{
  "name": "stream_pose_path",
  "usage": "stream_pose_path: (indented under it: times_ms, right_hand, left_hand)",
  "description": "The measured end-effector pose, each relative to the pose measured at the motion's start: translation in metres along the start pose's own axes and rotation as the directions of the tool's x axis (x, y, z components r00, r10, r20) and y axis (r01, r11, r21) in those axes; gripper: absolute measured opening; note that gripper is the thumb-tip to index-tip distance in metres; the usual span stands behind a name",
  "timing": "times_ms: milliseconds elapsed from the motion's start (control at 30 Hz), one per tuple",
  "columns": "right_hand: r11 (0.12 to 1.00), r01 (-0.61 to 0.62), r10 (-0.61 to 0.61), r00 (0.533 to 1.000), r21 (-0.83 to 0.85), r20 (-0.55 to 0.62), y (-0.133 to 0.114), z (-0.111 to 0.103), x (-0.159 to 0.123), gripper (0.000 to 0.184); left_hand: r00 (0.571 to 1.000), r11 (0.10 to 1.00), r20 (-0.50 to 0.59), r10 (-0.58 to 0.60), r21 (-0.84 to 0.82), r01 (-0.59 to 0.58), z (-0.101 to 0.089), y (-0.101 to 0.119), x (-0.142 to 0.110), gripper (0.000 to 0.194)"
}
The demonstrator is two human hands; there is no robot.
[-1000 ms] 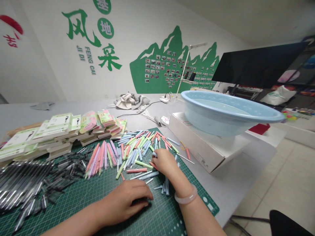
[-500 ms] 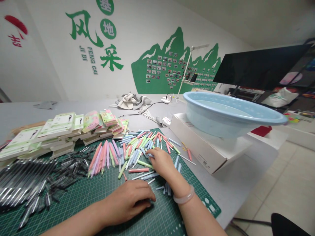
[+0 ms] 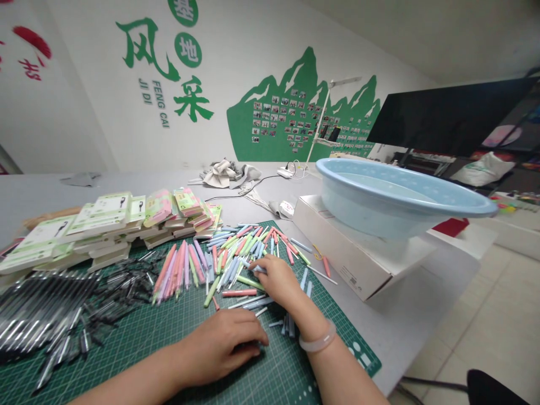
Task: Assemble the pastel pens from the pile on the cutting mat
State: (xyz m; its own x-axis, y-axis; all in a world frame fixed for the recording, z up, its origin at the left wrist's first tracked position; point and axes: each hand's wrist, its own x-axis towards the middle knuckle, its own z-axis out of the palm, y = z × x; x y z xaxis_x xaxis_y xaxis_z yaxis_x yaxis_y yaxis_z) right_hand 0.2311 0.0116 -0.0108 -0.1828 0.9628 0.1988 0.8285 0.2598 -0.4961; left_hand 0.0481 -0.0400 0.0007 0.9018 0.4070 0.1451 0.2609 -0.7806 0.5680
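Observation:
My right hand [image 3: 276,279], with a pale bangle [image 3: 318,339] on its wrist, reaches into a loose pile of pastel pen parts [image 3: 236,256]. Its thumb and fingertips are closed on a short light blue pen part [image 3: 258,269]. Lower down, my left hand [image 3: 225,343] rests on the green cutting mat [image 3: 169,349], loosely curled, thumb a little apart and nothing visible in it. Just beyond it lies a red pen barrel [image 3: 239,292]. A fan of pink, purple and green pens [image 3: 179,270] is left of the pile. More blue parts [image 3: 288,325] lie partly hidden beneath my right wrist.
Black and clear pens [image 3: 46,306] lie in a row at the left, beside scattered black pen parts [image 3: 118,289]. Behind them are stacked small boxes [image 3: 107,216]. A blue basin [image 3: 379,208] stands on a white box [image 3: 350,253] at the right. Cloths [image 3: 230,173] lie farther back.
The whole view has shifted very slightly. Both hands keep nearly the same place and pose, the right still at the blue pen part.

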Motion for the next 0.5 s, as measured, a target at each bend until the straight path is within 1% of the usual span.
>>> stream_pose_path:
  times_ms: [67, 167, 267, 400, 500]
  right_hand:
    - [0.999, -0.012, 0.012, 1.000, 0.033, 0.016, 0.0034, -0.0028, 0.0015, 0.021]
    - [0.997, -0.060, 0.061, 0.998, 0.054, -0.020, 0.0089, -0.0060, 0.0038, 0.018]
    - [0.996, -0.084, 0.084, 0.995, 0.011, -0.054, 0.0109, -0.0055, 0.0038, 0.021]
    - [0.994, -0.065, 0.065, 0.998, -0.084, 0.003, 0.0068, -0.0011, 0.0014, 0.025]
    - [0.989, -0.065, 0.070, 0.997, -0.132, 0.036, 0.0038, 0.0000, 0.0006, 0.020]
  left_hand:
    - [1.000, 1.000, 0.000, 0.000, 0.000, 0.000, -0.0004, 0.0004, -0.0002, 0.018]
    - [1.000, 1.000, -0.001, 0.002, 0.000, -0.002, -0.0004, 0.0014, -0.0008, 0.018]
    - [1.000, 1.000, -0.004, 0.007, 0.001, -0.007, 0.0000, 0.0024, -0.0012, 0.018]
    - [1.000, 1.000, 0.001, 0.017, 0.020, -0.017, 0.0004, 0.0029, -0.0011, 0.018]
    - [0.998, 0.998, 0.026, 0.050, 0.047, -0.051, 0.0010, 0.0035, -0.0009, 0.019]
